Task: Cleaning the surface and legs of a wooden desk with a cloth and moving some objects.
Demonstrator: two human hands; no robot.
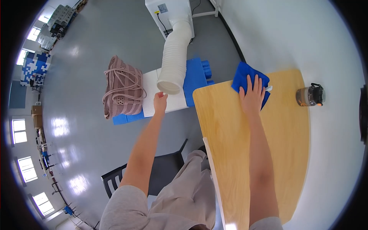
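Note:
My right hand [252, 99] lies flat on a folded blue cloth [243, 73], fingers spread, at the far end of a wood-topped table [224, 123]. A small white tag sticks out at the cloth's right edge. My left hand [160, 102] reaches out past the table's left side, its fingers pinched on a small white piece [164, 93] at the mouth of a ribbed white exhaust hose [176, 54]. Whether that piece belongs to the hose I cannot tell. The hose runs from a white portable appliance [169, 11] and opens towards me.
A pink woven bag [123, 89] sits on a low blue-and-white platform [197, 80] beneath the hose mouth. On the table's right edge lies a clear bottle with a black lid [310, 95], by the white wall [325, 51]. A black chair [166, 169] stands left of my legs.

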